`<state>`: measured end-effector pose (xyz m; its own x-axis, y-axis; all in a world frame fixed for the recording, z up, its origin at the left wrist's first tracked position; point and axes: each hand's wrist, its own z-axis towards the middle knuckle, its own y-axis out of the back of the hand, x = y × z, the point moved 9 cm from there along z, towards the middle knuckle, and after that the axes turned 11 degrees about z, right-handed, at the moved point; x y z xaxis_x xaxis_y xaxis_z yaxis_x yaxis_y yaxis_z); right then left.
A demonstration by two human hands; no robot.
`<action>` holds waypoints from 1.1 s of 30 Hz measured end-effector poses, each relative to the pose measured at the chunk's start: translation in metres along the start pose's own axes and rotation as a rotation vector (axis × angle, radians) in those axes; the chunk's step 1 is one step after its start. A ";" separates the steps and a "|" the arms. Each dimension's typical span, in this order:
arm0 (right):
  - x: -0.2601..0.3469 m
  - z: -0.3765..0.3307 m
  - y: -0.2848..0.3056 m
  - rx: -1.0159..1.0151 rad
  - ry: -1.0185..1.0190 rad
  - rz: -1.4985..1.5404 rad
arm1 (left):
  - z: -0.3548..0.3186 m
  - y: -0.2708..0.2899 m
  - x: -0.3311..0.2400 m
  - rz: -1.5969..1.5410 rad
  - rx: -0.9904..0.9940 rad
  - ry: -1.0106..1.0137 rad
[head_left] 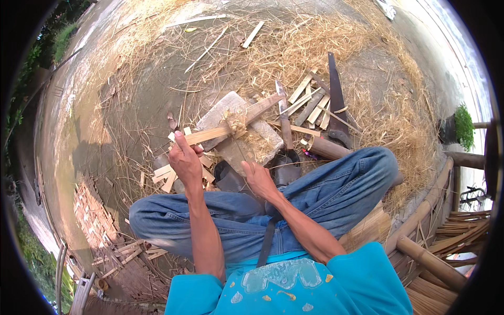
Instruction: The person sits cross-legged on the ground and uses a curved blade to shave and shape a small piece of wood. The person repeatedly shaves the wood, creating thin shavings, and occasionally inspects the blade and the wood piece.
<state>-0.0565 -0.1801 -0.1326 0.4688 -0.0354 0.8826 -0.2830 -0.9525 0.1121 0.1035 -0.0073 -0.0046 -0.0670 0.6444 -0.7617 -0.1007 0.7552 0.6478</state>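
My left hand (186,160) is closed around the near end of a pale bamboo strip (207,135). The strip points right, over a stone block (219,111). A darker piece of wood (264,107) lies across that block, with curly shavings (237,121) heaped beside it. My right hand (260,181) is closed on a knife, whose thin dark blade (241,149) reaches toward the strip. A long dark handle (266,244) seems to run back from that hand under my forearm to my belly. Its middle is hidden.
A second knife (286,131) lies right of the block, near split pieces (315,107), a handsaw (336,89) and a bamboo tube (328,148). Short pale pieces (167,174) lie by my left knee. Straw-like shavings (294,52) cover much ground. Bamboo rails (428,202) stand right.
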 end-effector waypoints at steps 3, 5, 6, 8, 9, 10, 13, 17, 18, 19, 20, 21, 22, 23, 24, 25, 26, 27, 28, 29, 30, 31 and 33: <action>0.035 -0.014 -0.012 0.098 0.063 -0.006 | -0.005 0.002 -0.005 0.001 -0.037 -0.028; 0.057 -0.027 -0.017 0.099 0.243 -0.065 | -0.006 0.000 -0.005 -0.015 -0.022 -0.026; 0.035 -0.018 -0.016 0.093 0.142 -0.053 | -0.005 0.001 -0.001 -0.026 -0.014 -0.021; 0.000 0.006 0.002 0.069 -0.043 -0.037 | -0.001 0.003 0.002 -0.064 -0.003 -0.024; 0.006 0.008 0.008 0.077 0.013 -0.065 | 0.001 0.004 0.004 -0.054 -0.002 -0.004; 0.015 0.002 0.007 0.080 0.040 -0.061 | -0.001 0.002 0.000 -0.020 -0.010 -0.025; 0.035 -0.020 -0.010 0.090 0.089 -0.061 | -0.001 -0.002 -0.013 0.069 -0.033 -0.090; -0.003 -0.007 -0.001 -0.006 -0.024 -0.021 | 0.000 0.000 -0.003 -0.019 -0.017 -0.065; 0.000 -0.008 -0.003 0.019 0.000 -0.064 | 0.002 0.001 -0.004 -0.017 -0.028 -0.066; 0.001 -0.014 -0.005 0.047 0.010 -0.113 | -0.001 0.000 0.000 -0.011 -0.031 -0.055; -0.008 -0.012 -0.003 -0.013 0.035 -0.131 | 0.000 0.002 -0.005 -0.009 -0.036 -0.061; -0.023 -0.008 -0.001 -0.072 0.059 -0.149 | 0.003 0.001 -0.002 -0.014 -0.019 -0.052; -0.022 -0.007 0.004 -0.133 0.081 -0.168 | 0.005 0.009 -0.002 -0.057 -0.057 -0.031; -0.033 -0.004 0.001 -0.072 -0.024 -0.050 | 0.005 0.019 -0.001 -0.100 -0.094 -0.010; -0.044 -0.003 -0.002 -0.011 -0.128 0.068 | 0.007 0.030 -0.002 -0.144 -0.130 0.010; -0.046 -0.005 -0.006 0.056 -0.231 0.179 | 0.008 0.042 -0.002 -0.203 -0.153 0.046; -0.033 -0.010 -0.010 0.083 -0.272 0.283 | 0.008 0.043 0.000 -0.297 -0.131 0.064; -0.020 -0.017 -0.013 0.109 -0.314 0.386 | 0.008 0.042 0.002 -0.390 -0.108 0.080; -0.007 -0.022 -0.015 0.130 -0.355 0.493 | 0.009 0.040 0.002 -0.483 -0.079 0.092; 0.010 -0.019 -0.015 0.139 -0.274 0.576 | 0.010 0.027 0.008 -0.619 0.017 0.091; 0.028 -0.013 -0.015 0.148 -0.192 0.659 | 0.006 0.015 0.018 -0.676 0.100 0.129; 0.046 -0.007 -0.012 0.149 -0.109 0.743 | 0.003 0.001 0.020 -0.718 0.169 0.137; 0.071 -0.002 -0.008 0.130 -0.076 0.864 | -0.012 -0.016 0.025 -0.761 0.296 0.183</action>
<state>-0.0224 -0.1747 -0.0697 0.1905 -0.7763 0.6009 -0.4693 -0.6097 -0.6388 0.0917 -0.0046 -0.0343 -0.2492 -0.0642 -0.9663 0.0799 0.9930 -0.0866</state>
